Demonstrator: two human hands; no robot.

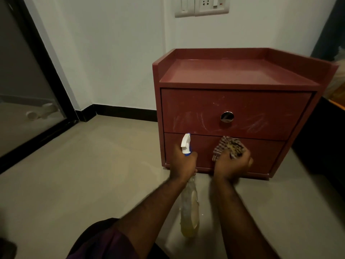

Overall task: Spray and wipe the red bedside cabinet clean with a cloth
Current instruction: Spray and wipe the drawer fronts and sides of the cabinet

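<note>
Right hand [232, 163] grips the bunched cloth [228, 146], fingers curled round it, and presses it to the lower drawer [265, 154] front. Left hand [183, 161] is wrapped round the neck of the bottle [189, 208], with the spray head close to the cabinet [237, 75], which stands on the floor by the wall.

The step in hand appears to be wiping the drawer fronts.
- Apply firm, even pressure.
- Work in overlapping strokes, top to bottom.
- White streaks [197, 120] show on the upper drawer [186, 101] beside the pull [227, 116]; respray there lightly, then wipe.
- Refold the cloth to a clean face when soiled.
</note>
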